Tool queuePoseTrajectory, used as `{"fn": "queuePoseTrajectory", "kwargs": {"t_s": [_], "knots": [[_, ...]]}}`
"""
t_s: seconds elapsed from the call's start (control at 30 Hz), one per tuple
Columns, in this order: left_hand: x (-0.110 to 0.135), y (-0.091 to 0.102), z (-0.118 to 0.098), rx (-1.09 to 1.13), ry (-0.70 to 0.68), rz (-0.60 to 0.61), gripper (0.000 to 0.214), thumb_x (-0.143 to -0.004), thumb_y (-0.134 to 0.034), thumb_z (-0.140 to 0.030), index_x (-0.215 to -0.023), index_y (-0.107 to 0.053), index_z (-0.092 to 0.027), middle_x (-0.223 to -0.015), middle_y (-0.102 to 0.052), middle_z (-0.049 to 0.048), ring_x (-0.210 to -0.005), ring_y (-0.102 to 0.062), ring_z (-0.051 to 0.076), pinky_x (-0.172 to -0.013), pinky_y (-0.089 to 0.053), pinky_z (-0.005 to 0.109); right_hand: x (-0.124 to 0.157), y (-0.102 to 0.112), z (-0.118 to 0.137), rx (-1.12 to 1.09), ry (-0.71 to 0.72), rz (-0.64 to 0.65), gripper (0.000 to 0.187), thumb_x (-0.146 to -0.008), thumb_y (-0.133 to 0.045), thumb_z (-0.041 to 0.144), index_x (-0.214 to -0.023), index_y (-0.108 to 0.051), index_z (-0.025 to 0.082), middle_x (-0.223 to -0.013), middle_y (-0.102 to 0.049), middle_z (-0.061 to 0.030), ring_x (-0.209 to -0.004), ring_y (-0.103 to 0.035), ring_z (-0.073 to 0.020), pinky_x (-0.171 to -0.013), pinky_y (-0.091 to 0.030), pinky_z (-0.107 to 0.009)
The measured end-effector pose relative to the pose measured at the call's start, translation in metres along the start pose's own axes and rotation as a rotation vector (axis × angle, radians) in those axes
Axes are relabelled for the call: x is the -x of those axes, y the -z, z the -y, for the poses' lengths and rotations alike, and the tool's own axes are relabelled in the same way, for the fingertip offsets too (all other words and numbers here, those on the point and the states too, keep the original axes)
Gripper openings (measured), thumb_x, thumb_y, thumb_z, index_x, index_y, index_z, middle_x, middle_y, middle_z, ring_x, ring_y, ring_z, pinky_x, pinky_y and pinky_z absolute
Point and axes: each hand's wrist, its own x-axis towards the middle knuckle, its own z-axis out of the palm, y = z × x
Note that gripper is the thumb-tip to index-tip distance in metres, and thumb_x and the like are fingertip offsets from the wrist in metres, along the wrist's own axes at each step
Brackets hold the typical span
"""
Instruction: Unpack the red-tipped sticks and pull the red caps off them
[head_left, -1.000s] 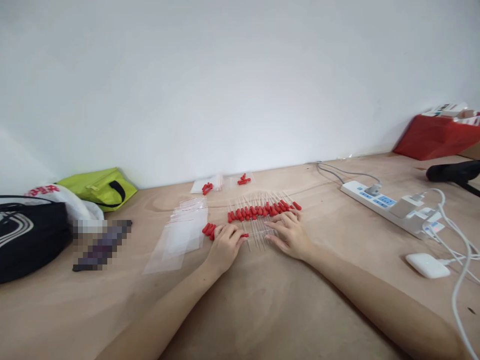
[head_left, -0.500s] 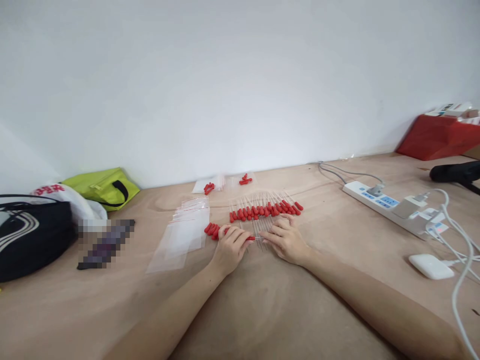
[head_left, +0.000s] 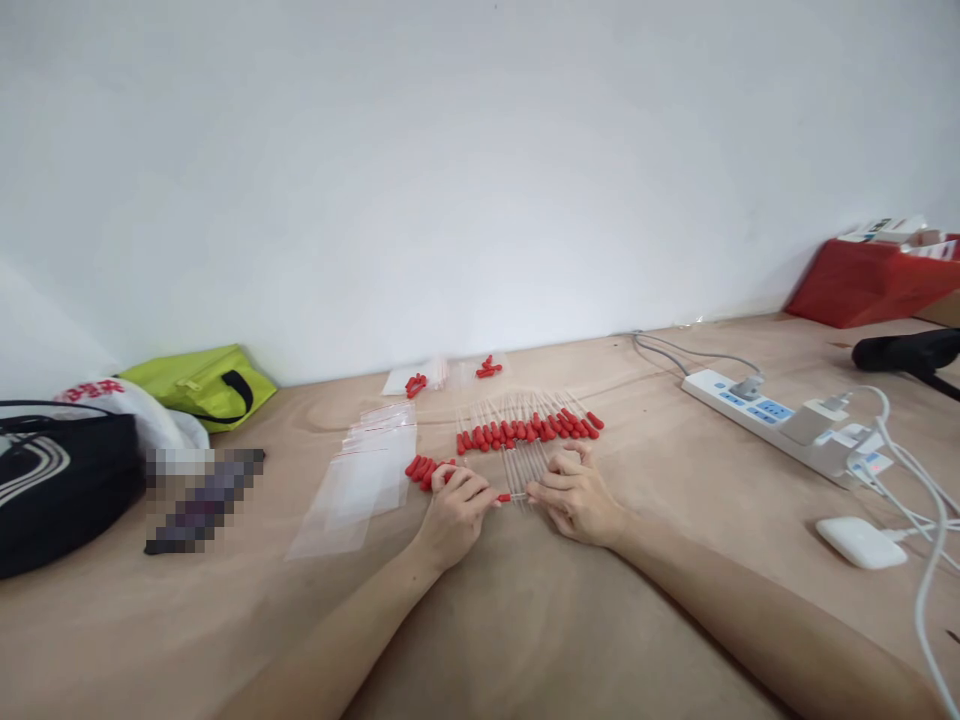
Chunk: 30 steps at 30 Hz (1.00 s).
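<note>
Two bare hands, the left hand (head_left: pixel 454 512) and the right hand (head_left: pixel 579 502), are working close together low over the bench (head_left: pixel 540 630). The left grip is narrowing to a pinch on a small red piece (head_left: pixel 505 497), whose end is showing just beyond the fingertips. The right grip is also closing narrowly, its fingertips pinching a thin pale stick (head_left: pixel 519 495) that is meeting the red piece in the gap between the hands; how far one is sitting inside the other is too small to tell.

Just beyond the hands, a row of red-ended sticks (head_left: pixel 532 430) is lying side by side, the slender shafts fanning toward the wall (head_left: pixel 480 200). More pale shafts (head_left: pixel 525 465) are stretching from under that row toward the person. A small pile of red pieces (head_left: pixel 418 468) is resting beside the left hand, partly hidden by its fingers.

Farther left, overlapping clear bags (head_left: pixel 356 495) are lying flat. Near the wall, two little clusters, a left cluster (head_left: pixel 416 385) and a right cluster (head_left: pixel 489 368), are resting over pale plastic bags. At the right, a white power strip (head_left: pixel 772 412) is carrying plugs, a white case (head_left: pixel 861 542) is lying nearer, and a red bag (head_left: pixel 862 285) is standing at the back.
</note>
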Motion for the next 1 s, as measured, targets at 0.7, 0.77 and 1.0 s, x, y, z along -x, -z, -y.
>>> {"fn": "queuePoseTrajectory", "kwargs": {"t_s": [0.7, 0.77, 1.0], "knots": [[0.007, 0.002, 0.005, 0.062, 0.03, -0.118, 0.024, -0.086, -0.039, -0.018, -0.073, -0.059, -0.019, -0.067, -0.06, 0.0011, -0.07, -0.05, 0.014, -0.071, -0.035, 0.031, 0.007, 0.008, -0.006, -0.047, -0.077, -0.013, 0.023, -0.085, -0.041, 0.026, -0.08, -0.063, 0.023, -0.057, -0.054, 0.0021, -0.07, -0.046, -0.0126, -0.089, -0.02, -0.038], [0.008, 0.006, 0.015, 0.107, 0.153, -0.173, 0.022, -0.086, -0.04, -0.021, -0.078, -0.06, -0.019, -0.071, -0.059, 0.0024, -0.071, -0.052, 0.014, -0.068, -0.039, 0.028, 0.009, 0.009, -0.01, -0.043, -0.141, -0.019, 0.023, -0.085, -0.041, 0.026, -0.08, -0.063, 0.023, -0.059, -0.056, 0.0014, -0.072, -0.046, -0.013, -0.089, -0.021, -0.038], [0.005, 0.03, 0.074, 0.013, 0.729, -0.186, 0.029, -0.078, -0.04, -0.027, -0.09, -0.064, -0.016, -0.08, -0.055, 0.0063, -0.074, -0.055, 0.017, -0.07, -0.046, 0.029, 0.005, 0.005, -0.009, -0.058, -0.24, -0.104, 0.021, -0.085, -0.046, 0.032, -0.086, -0.066, 0.025, -0.065, -0.061, 0.0002, -0.069, -0.047, -0.0127, -0.085, -0.025, -0.036]]}}
